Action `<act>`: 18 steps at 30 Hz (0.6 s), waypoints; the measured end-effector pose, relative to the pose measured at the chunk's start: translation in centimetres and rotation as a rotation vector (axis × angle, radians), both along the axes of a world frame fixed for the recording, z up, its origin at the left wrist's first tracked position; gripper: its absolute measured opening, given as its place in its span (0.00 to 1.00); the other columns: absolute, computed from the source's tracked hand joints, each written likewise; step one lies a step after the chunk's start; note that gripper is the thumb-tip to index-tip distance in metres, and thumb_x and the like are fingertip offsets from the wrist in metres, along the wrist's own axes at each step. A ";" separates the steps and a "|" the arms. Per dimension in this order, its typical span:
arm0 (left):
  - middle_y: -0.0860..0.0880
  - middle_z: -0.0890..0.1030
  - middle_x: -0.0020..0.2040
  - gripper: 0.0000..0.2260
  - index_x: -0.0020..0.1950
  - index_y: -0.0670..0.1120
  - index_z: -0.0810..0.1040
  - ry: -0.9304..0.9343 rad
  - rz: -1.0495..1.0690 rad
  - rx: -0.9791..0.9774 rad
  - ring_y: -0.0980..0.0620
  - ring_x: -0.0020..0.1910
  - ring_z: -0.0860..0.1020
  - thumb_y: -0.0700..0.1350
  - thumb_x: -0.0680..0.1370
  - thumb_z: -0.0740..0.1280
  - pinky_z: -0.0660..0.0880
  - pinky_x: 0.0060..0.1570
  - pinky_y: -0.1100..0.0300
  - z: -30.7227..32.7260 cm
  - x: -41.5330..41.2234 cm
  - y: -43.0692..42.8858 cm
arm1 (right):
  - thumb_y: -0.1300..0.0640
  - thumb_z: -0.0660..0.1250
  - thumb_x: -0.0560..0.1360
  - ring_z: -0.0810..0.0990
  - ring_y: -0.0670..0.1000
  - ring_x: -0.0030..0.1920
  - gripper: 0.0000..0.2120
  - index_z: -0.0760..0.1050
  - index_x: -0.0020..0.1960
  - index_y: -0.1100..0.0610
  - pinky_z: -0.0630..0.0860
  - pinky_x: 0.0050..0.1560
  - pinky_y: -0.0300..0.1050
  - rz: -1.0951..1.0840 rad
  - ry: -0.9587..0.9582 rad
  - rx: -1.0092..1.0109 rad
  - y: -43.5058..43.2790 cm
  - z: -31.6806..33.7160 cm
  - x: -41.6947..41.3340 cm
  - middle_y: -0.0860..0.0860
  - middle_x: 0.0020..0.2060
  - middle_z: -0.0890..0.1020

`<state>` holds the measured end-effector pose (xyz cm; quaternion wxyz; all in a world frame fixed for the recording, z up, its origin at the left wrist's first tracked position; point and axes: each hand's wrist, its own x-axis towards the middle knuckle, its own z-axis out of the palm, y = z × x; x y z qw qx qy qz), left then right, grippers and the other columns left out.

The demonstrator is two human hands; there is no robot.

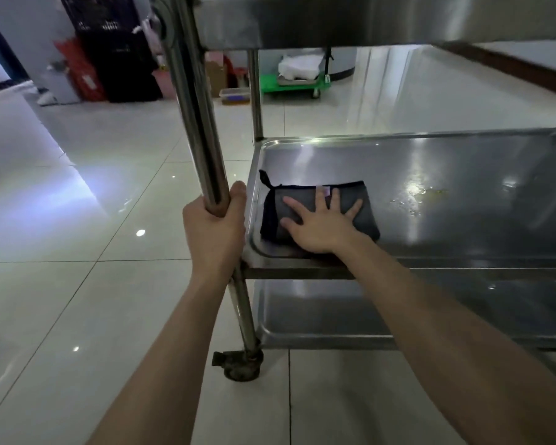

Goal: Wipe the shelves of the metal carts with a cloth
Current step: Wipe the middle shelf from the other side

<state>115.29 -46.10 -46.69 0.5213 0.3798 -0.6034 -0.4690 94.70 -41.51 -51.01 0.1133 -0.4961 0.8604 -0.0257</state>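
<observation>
Right hand (318, 226) flat on cloth (315, 208); left hand (214, 229) grips post (199, 123).

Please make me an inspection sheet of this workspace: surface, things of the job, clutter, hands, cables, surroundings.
Surface: middle shelf of the metal cart, shiny, with small spots to the right of the cloth.
Job's things: dark folded cloth lies flat near the shelf's left corner; lower shelf beneath.
Clutter: nothing seen on the shelves.
Hands: left hand grips the cart post; right hand presses flat on the cloth, fingers spread.
Cables: nothing seen.
Surroundings: tiled floor; dark crates and a green trolley far behind.
</observation>
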 end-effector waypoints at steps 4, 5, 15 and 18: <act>0.31 0.68 0.33 0.26 0.37 0.36 0.65 0.009 -0.001 -0.039 0.45 0.27 0.69 0.54 0.79 0.71 0.69 0.27 0.52 -1.0 0.6 0.8 | 0.23 0.44 0.80 0.32 0.68 0.84 0.33 0.42 0.83 0.26 0.28 0.69 0.86 -0.032 -0.004 0.022 -8.8 0.8 -2.8 0.59 0.86 0.36; 0.31 0.68 0.33 0.26 0.38 0.36 0.65 0.015 -0.003 -0.042 0.44 0.27 0.68 0.55 0.78 0.71 0.69 0.27 0.52 -1.1 0.5 1.0 | 0.24 0.44 0.80 0.32 0.69 0.84 0.33 0.43 0.83 0.27 0.28 0.68 0.87 -0.035 0.001 0.029 -10.6 1.0 -3.0 0.59 0.86 0.37; 0.31 0.67 0.31 0.24 0.37 0.37 0.65 0.048 -0.021 -0.026 0.44 0.29 0.68 0.54 0.76 0.71 0.69 0.30 0.47 -0.2 0.1 1.3 | 0.21 0.38 0.79 0.29 0.68 0.83 0.35 0.38 0.83 0.27 0.26 0.68 0.86 0.111 -0.019 0.024 -6.4 1.1 3.2 0.60 0.85 0.32; 0.37 0.69 0.29 0.20 0.32 0.46 0.69 0.007 -0.035 0.012 0.45 0.29 0.71 0.53 0.77 0.71 0.71 0.32 0.49 0.1 0.3 1.4 | 0.23 0.38 0.80 0.23 0.67 0.81 0.33 0.33 0.82 0.27 0.24 0.68 0.85 0.175 -0.024 0.060 -0.3 0.0 6.6 0.58 0.83 0.26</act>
